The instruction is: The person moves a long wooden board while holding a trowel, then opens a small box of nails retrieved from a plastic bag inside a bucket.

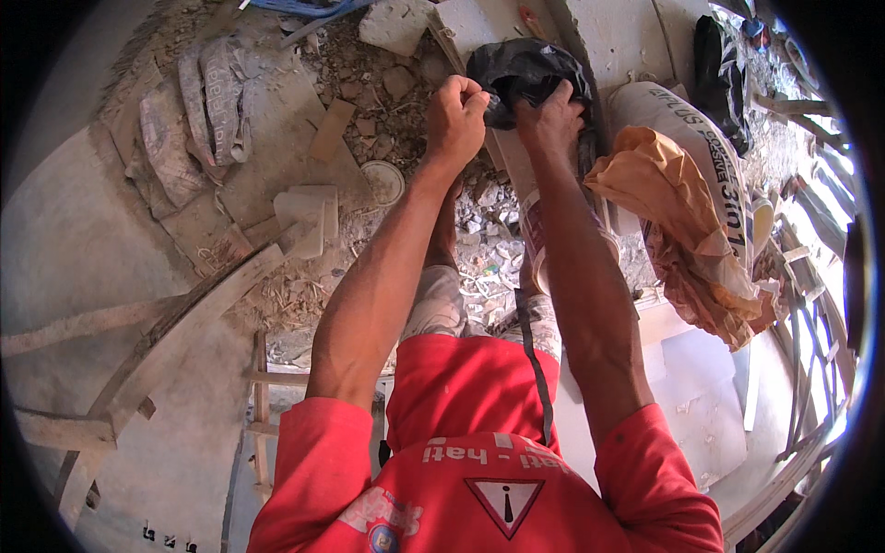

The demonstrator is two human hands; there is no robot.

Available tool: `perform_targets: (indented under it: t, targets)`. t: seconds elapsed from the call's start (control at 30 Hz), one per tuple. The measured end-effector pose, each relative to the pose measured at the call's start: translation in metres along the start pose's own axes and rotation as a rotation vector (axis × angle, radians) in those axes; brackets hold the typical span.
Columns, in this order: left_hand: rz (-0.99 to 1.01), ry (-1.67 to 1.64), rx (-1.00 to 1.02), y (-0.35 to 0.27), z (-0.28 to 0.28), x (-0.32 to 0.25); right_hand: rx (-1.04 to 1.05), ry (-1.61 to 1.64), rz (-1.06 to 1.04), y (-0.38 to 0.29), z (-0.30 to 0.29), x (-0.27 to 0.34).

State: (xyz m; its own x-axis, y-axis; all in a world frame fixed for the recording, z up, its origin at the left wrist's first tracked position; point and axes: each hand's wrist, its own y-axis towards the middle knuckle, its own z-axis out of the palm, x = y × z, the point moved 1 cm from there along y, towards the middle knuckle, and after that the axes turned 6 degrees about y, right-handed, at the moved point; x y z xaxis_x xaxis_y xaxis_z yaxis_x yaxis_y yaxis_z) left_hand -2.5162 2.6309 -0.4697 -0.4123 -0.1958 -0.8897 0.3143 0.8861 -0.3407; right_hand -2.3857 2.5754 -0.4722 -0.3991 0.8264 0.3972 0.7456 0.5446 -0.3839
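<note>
A black plastic bag (529, 59) lies with its mouth gaping on a pale board surface in front of me. My left hand (456, 117) pinches the bag's left edge between thumb and fingers. At the bag's near right side, my right hand (552, 119) grips the plastic, its thumb and some fingertips partly hidden. Under my right forearm stands a white bucket (531, 228), mostly covered by the arm. To the right, a crumpled brown paper bag (681, 221) rests against a full white sack (691, 128) that bears printing.
Rubble (484, 200) covers the ground around my feet. Empty sacks (214, 104), a round white lid (382, 183) and a long wooden plank (187, 318) are on the left. A concrete chunk (395, 27) lies ahead, and a red-handled tool (531, 21) lies beyond the bag.
</note>
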Motion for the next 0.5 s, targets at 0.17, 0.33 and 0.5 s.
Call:
perform_targets:
  t: [0.17, 0.33, 0.5]
  targets:
    - [-0.019, 0.03, 0.025, 0.006, 0.001, -0.01, -0.061, 0.158, -0.147, 0.012, -0.002, -0.029]
    - [0.075, 0.086, 0.009, 0.009, 0.01, -0.011, -0.124, 0.211, -0.187, 0.014, -0.013, -0.033]
    - [0.056, 0.039, 0.001, 0.005, 0.012, -0.009, 0.014, 0.105, -0.082, 0.011, -0.022, -0.012]
